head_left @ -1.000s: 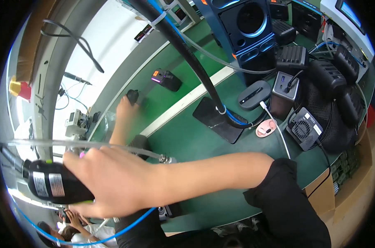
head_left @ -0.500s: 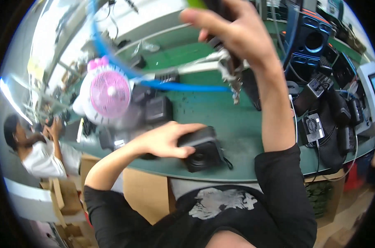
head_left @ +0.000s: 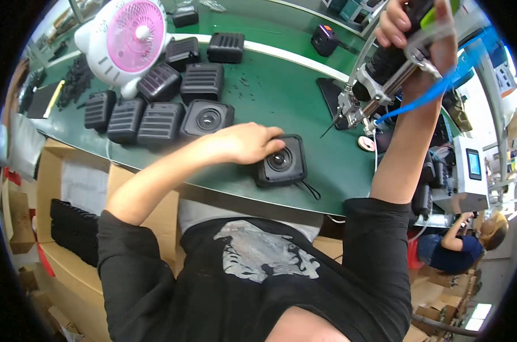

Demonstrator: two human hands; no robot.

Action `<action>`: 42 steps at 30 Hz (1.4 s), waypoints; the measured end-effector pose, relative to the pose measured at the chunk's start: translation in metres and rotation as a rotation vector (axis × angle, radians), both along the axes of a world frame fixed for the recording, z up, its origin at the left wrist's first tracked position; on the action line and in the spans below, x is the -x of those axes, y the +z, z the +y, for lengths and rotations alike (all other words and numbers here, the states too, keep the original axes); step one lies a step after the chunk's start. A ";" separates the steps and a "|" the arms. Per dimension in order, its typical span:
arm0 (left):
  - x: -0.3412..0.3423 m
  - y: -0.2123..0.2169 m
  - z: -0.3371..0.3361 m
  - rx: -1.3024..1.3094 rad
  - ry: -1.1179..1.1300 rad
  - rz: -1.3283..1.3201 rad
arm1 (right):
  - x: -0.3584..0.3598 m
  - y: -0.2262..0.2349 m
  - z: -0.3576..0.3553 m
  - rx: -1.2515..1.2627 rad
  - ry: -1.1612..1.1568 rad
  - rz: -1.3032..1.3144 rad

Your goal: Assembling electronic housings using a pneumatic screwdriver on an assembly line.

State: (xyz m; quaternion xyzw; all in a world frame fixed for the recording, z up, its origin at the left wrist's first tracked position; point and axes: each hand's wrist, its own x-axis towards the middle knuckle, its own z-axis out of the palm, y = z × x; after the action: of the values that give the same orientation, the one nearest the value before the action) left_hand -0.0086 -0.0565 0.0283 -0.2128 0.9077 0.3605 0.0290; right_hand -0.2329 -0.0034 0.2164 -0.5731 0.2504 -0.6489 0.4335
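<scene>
My left hand (head_left: 244,142) grips the left side of a square black speaker (head_left: 289,170) on the green bench. The speaker's round cone faces up, and a short wrist strap (head_left: 312,191) hangs from its near right corner. Raised at the upper right, my right hand (head_left: 395,27) is wrapped round a black and green power screwdriver (head_left: 381,65). Its metal feed head points down and left, with a thin bit at the end, apart from the speaker. A blue hose (head_left: 415,104) runs from that head. Another speaker (head_left: 208,119), also cone up, stands left of my left hand.
Several ribbed black housings (head_left: 158,122) stand on the left of the bench beside a white and pink fan (head_left: 136,31). A tape roll (head_left: 366,143) lies below the screwdriver. An open carton (head_left: 79,282) sits at lower left. A co-worker (head_left: 455,245) is at far right.
The view has shifted, bringing more of the left carton and housings in. My right hand still holds the screwdriver high, now further right in view. My left hand stays on the speaker.
</scene>
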 end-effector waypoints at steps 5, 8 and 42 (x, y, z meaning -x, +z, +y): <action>-0.007 -0.019 0.009 0.295 0.089 0.230 | -0.033 -0.007 0.021 0.069 -0.205 0.023; -0.003 -0.020 0.027 0.350 0.106 0.176 | -0.044 -0.003 0.025 0.126 -0.245 -0.121; 0.001 -0.036 0.057 0.512 0.182 0.269 | -0.014 -0.056 -0.008 0.082 0.368 0.067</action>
State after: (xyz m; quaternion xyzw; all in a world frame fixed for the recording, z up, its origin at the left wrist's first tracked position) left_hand -0.0097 0.0003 -0.0074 -0.2439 0.9420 0.1460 -0.1785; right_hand -0.2190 -0.0111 0.1605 -0.6477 0.1292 -0.5488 0.5125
